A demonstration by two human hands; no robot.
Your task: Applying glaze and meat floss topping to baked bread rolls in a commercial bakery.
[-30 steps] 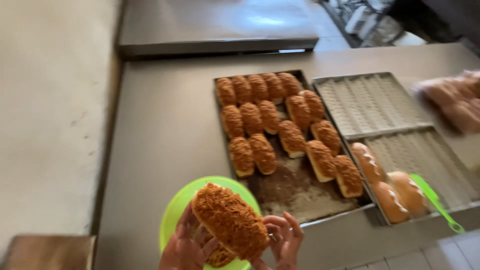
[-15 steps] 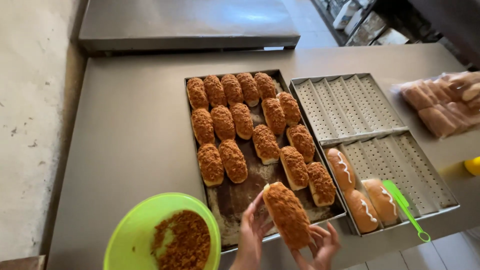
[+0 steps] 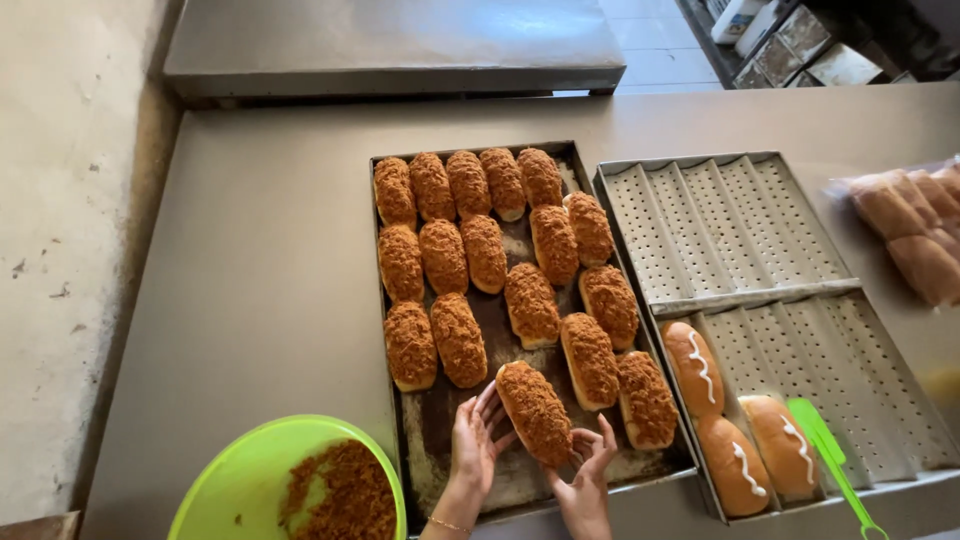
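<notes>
— Clear plastic: a bag of plain buns (image 3: 915,235) at the right edge of the steel table (image 3: 260,290), buns inside pale brown, cut off by the frame. Boxes (image 3: 800,50) beyond the table's far right corner, pale and blurred, contents impossible to tell.

— And the containers?

— Dark baking tray (image 3: 440,440) in the middle, carrying crumb-coated buns (image 3: 465,250) in rough rows. Fifteen lying flat, plus one more in the hands. Just beside it on the right, a perforated grooved tray (image 3: 730,225) in two sections: far section bare, near section holding three glazed buns (image 3: 740,425) with white lines of cream on top. Green spatula (image 3: 830,450) resting on that tray's near right part. Lime-green bowl (image 3: 240,475) at the near left, partly filled with brown shredded topping (image 3: 345,490).

— Hands?

— Left hand (image 3: 472,445) cupped around the left side of the coated bun (image 3: 535,412), fingers spread and curled against it. Right hand (image 3: 590,465) under its near end, fingertips pinching lightly. Bun held tilted, just above the bare near part of the dark tray, close to the lowest row.
</notes>
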